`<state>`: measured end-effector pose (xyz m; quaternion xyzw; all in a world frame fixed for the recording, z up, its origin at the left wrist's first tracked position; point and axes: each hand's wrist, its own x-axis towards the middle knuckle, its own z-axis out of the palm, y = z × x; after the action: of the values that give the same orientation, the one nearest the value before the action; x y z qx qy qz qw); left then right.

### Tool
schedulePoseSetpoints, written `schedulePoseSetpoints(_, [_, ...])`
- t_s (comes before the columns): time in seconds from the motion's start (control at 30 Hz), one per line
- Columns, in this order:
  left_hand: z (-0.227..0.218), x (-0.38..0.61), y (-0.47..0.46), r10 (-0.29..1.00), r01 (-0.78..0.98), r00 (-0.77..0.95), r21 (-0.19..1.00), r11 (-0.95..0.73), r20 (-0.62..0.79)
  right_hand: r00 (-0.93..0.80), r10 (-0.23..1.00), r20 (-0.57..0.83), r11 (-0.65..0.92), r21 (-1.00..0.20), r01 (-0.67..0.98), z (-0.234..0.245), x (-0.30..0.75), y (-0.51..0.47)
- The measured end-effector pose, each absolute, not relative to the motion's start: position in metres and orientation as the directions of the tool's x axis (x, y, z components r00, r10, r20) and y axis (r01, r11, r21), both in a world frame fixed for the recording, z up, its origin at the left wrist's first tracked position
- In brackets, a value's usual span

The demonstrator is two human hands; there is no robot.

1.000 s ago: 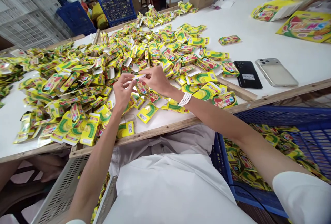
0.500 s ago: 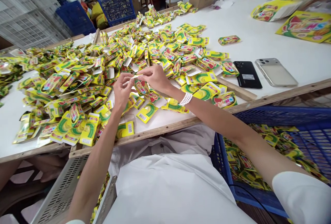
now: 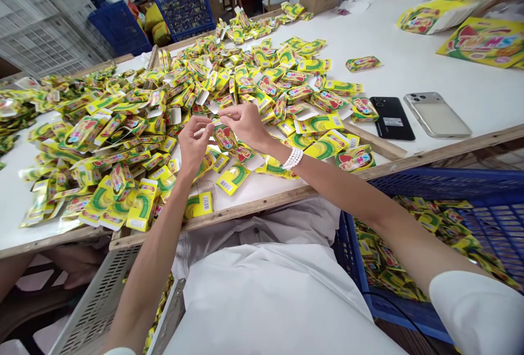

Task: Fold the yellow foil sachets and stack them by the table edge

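Observation:
My left hand (image 3: 195, 142) and my right hand (image 3: 243, 125) meet above the white table, their fingertips pinching a small white strip (image 3: 209, 127). Directly beneath them lies a yellow and red sachet (image 3: 224, 137), close to my right fingers. A wide heap of yellow foil sachets (image 3: 123, 125) spreads across the table, surrounding my hands on the left and far sides. A loose yellow sachet with a barcode (image 3: 233, 178) lies nearer to me. A white beaded bracelet (image 3: 292, 158) circles my right wrist.
A blue crate (image 3: 470, 191) of sachets stands low at my right, and a grey crate (image 3: 102, 295) at my left. Two phones (image 3: 392, 118) (image 3: 437, 114) lie on the table. A wooden edge (image 3: 245, 207) runs along the table. Another person's hand (image 3: 77, 267) rests lower left.
My hands have shifted only slightly, with the right hand a little further left. The white strip stays pinched between them, and the heap looks almost unchanged.

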<state>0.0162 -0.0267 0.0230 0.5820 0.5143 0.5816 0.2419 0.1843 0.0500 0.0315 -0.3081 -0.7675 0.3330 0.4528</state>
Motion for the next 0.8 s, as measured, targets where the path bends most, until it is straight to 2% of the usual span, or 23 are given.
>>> schedulePoseSetpoints(0.1, [0.022,0.016,-0.026,0.875,0.321,-0.223,0.88,-0.349,0.429,-0.362,0.855,0.37,0.404,-0.915,0.019,0.028,0.184,0.056])
schedulePoseSetpoints(0.27, [0.021,0.016,-0.026,0.882,0.349,-0.212,0.876,-0.334,0.421,-0.39,0.885,0.255,0.249,-0.966,-0.067,0.028,0.188,0.061])
schedulePoseSetpoints(0.47, [0.018,0.014,-0.024,0.862,0.369,-0.263,0.871,-0.324,0.433,-0.435,0.852,0.292,0.297,-0.953,-0.058,0.034,0.19,0.052])
schedulePoseSetpoints(0.67, [0.016,0.013,-0.022,0.844,0.358,-0.309,0.876,-0.323,0.437,-0.406,0.812,0.419,0.459,-0.889,0.0,0.031,0.186,0.047])
schedulePoseSetpoints(0.8, [0.018,0.014,-0.023,0.841,0.351,-0.311,0.876,-0.331,0.442,-0.439,0.775,0.454,0.507,-0.862,0.003,0.032,0.187,0.046])
